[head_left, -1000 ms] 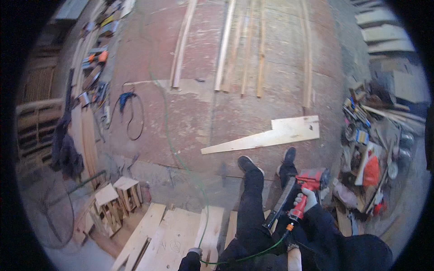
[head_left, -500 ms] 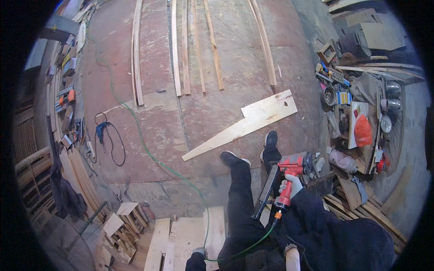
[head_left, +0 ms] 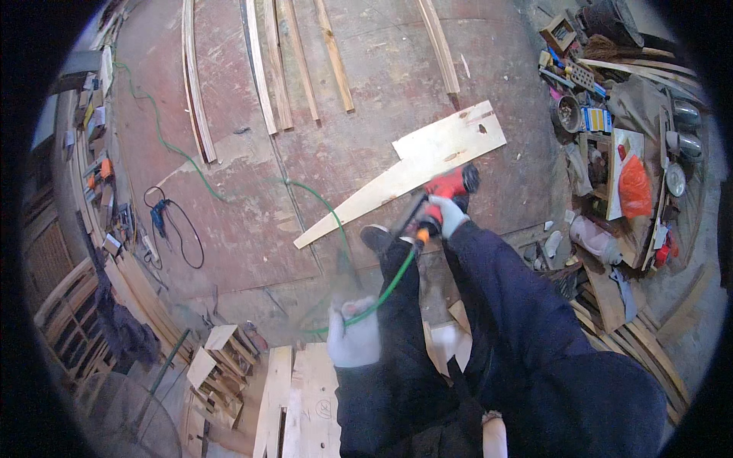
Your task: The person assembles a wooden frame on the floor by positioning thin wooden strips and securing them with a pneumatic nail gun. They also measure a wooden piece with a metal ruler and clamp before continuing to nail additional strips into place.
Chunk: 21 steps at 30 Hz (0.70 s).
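My right hand [head_left: 444, 217], in a pale glove, grips a red and black power tool [head_left: 449, 185] held out over the floor, just below a long tapered plywood offcut [head_left: 412, 172]. A green power cord [head_left: 382, 294] runs from the tool's handle down to my left hand [head_left: 353, 333], also gloved, which is closed around the cord at waist height. The cord continues in a blurred loop over the red-brown floor [head_left: 252, 221]. One dark shoe [head_left: 376, 237] shows under the tool. My dark sleeves and trousers fill the lower right.
Several long wooden strips [head_left: 267, 69] lie on the floor at the top. A blue tool with a black cable [head_left: 162, 221] sits at the left. Cluttered tools and an orange bag [head_left: 632, 187] crowd the right. Pale boards [head_left: 301, 404] and small wooden frames [head_left: 217, 359] lie below.
My right hand has lifted the power tool up and forward from beside my legs. My left hand has risen into view and taken hold of the green cord. The view has swung.
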Motion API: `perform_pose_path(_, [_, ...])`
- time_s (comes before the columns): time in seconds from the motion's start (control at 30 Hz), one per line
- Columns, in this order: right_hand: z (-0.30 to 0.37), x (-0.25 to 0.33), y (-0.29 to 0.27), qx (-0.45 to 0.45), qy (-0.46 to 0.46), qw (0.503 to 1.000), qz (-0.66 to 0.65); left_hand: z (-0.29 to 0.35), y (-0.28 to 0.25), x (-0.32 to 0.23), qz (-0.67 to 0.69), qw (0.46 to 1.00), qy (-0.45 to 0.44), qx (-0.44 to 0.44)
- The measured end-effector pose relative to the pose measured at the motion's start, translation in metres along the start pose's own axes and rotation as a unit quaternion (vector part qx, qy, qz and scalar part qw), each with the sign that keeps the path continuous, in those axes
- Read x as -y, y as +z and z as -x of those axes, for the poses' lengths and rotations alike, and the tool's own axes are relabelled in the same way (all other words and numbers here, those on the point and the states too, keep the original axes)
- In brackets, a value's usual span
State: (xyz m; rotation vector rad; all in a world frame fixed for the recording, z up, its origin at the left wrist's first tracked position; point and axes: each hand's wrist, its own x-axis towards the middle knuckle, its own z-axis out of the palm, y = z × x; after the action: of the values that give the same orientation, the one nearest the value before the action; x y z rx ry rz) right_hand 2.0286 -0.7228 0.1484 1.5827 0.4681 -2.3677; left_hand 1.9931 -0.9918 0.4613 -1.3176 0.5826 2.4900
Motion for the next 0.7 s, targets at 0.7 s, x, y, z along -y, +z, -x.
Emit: perform_pose_path(0.7, [0.351,0.33,-0.016,0.031,-0.147,0.974,0.169,-0.019,-0.042,0.05,-0.324,0.925,0.09,-0.178])
